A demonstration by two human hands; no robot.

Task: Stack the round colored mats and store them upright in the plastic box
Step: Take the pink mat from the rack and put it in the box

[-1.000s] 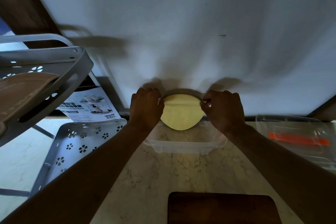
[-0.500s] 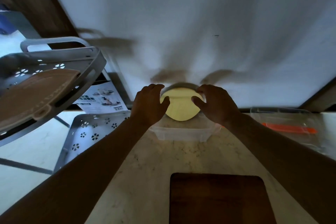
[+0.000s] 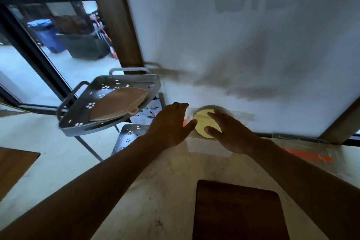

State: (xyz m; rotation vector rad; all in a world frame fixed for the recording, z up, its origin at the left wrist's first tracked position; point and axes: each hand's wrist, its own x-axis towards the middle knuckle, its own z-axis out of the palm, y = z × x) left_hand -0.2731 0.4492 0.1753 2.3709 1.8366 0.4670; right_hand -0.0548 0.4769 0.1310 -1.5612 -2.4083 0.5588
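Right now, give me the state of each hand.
Left hand: open, holding nothing.
Right hand: open, fingers spread over the yellow mat, not gripping.

There is only one view, from the person's head. It looks forward and down over the stone counter (image 3: 155, 191), close enough to reach it. Past the counter stands a white wall (image 3: 233, 45).

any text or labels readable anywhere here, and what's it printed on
No text can be read in this picture.
White printed leaflet behind the grey perforated plastic rack: it shows dark print and small product pictures, but all of it is too small and blurred to read.
Blue wheeled bin outside the glass: no marking can be made out.
Clear plastic box and round yellow mat: no label visible.
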